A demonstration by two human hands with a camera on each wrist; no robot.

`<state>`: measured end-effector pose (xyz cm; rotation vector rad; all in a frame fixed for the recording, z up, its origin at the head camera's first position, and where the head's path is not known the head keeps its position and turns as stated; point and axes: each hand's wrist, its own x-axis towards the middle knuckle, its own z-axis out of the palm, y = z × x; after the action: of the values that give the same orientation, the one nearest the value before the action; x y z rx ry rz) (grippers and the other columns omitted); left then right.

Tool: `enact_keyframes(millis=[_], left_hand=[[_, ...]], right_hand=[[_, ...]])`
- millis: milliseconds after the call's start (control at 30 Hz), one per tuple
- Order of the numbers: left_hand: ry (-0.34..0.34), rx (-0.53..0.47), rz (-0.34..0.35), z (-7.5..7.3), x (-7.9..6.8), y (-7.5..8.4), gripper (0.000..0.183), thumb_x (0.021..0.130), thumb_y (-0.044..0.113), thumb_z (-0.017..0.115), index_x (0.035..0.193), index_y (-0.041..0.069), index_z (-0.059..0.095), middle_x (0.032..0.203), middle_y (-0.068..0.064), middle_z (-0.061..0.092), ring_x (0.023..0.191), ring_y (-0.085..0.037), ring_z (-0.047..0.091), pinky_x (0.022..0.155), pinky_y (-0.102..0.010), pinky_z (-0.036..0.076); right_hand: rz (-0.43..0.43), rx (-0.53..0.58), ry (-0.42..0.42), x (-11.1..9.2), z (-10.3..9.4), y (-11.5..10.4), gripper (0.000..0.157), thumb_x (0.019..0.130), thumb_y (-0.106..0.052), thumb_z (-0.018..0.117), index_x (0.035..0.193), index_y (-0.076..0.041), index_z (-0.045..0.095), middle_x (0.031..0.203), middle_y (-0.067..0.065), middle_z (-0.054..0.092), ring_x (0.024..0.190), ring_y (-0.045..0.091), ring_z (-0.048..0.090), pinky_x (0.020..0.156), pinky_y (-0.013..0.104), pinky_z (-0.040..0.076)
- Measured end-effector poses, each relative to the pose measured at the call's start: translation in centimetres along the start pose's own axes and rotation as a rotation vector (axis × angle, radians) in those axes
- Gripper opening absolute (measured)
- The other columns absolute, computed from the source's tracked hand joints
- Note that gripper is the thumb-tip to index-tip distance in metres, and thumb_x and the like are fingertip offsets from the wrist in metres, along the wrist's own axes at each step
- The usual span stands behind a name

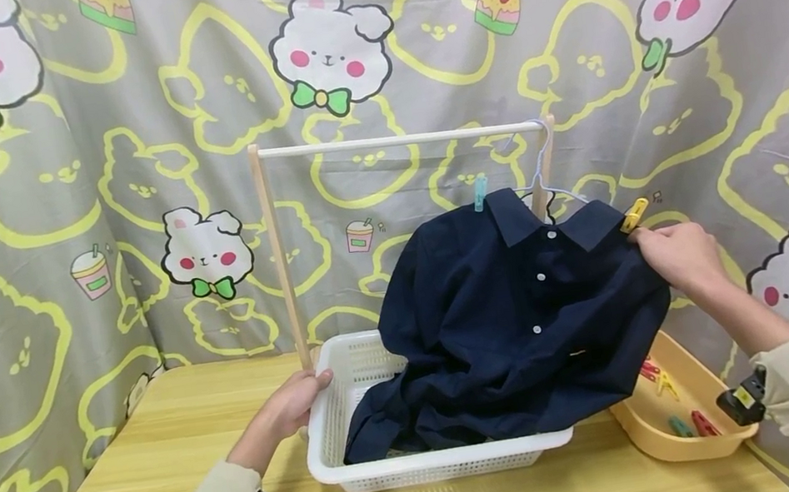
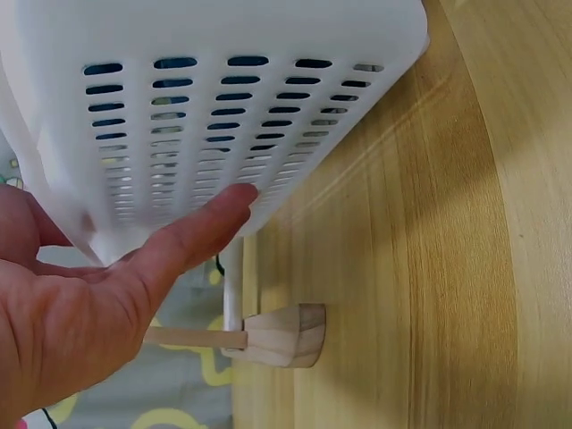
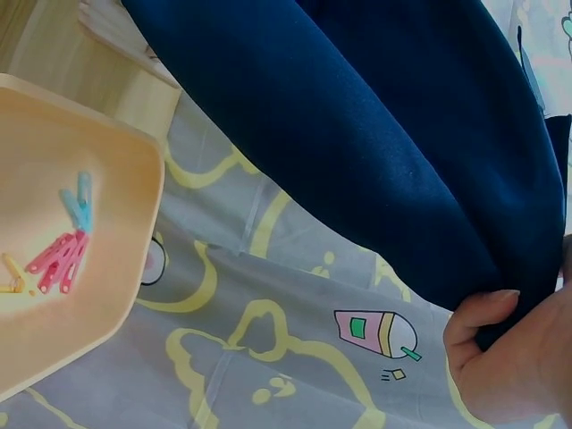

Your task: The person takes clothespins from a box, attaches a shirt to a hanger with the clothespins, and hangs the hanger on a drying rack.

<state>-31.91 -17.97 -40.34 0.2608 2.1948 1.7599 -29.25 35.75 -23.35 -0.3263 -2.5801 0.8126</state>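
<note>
A navy button-up shirt [image 1: 462, 295] hangs tilted on a thin light-coloured wire hanger [image 1: 541, 166], its lower part bunched in a white perforated basket [image 1: 440, 460]. My right hand [image 1: 680, 260] pinches the shirt's shoulder, just below a yellow clothespin [image 1: 635, 215]. In the right wrist view, the thumb and curled fingers [image 3: 478, 317] press into the dark cloth. A teal clothespin [image 1: 480, 193] is clipped at the other shoulder. My left hand [image 1: 295, 401] grips the basket's left rim; in the left wrist view, one finger lies along the slotted outer wall [image 2: 268, 36].
A wooden rack with a white rail [image 1: 380, 142] stands behind the basket, the hanger hooked near its right end. The rack's wooden foot [image 2: 284, 337] rests on the table. At the right, a yellow-orange tub [image 1: 684, 451] contains several coloured clothespins [image 3: 63, 255]. A patterned curtain [image 1: 204, 79] surrounds the table.
</note>
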Motion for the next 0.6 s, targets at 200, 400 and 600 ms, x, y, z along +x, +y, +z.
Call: enact_keyframes(millis=[200, 400, 600], left_hand=[[-0.039, -0.012, 0.022, -0.35, 0.19, -0.29, 0.05, 0.11, 0.017, 0.027, 0.139, -0.023, 0.036, 0.131, -0.039, 0.054, 0.121, -0.043, 0.06, 0.098, -0.054, 0.052], [-0.056, -0.015, 0.03, -0.49, 0.31, -0.5, 0.05, 0.11, 0.017, 0.028, 0.14, -0.023, 0.035, 0.131, -0.04, 0.053, 0.121, -0.043, 0.059, 0.099, -0.055, 0.052], [-0.059, -0.01, 0.032, -0.57, 0.36, -0.57, 0.05, 0.11, 0.017, 0.028, 0.139, -0.023, 0.036, 0.13, -0.038, 0.055, 0.121, -0.041, 0.06, 0.099, -0.054, 0.052]], right_hand=[[-0.003, 0.002, -0.007, 0.09, 0.09, 0.04, 0.064, 0.101, -0.053, 0.039, 0.054, -0.016, 0.061, 0.069, 0.008, 0.058, 0.088, 0.037, 0.054, 0.059, 0.035, 0.038], [0.0, -0.001, -0.014, 0.14, 0.19, 0.1, 0.065, 0.101, -0.054, 0.038, 0.054, -0.016, 0.061, 0.063, 0.005, 0.053, 0.087, 0.036, 0.054, 0.059, 0.035, 0.038], [-0.001, 0.015, -0.005, -0.03, 0.18, 0.35, 0.065, 0.1, -0.055, 0.041, 0.06, -0.012, 0.068, 0.064, 0.005, 0.059, 0.089, 0.037, 0.056, 0.059, 0.034, 0.041]])
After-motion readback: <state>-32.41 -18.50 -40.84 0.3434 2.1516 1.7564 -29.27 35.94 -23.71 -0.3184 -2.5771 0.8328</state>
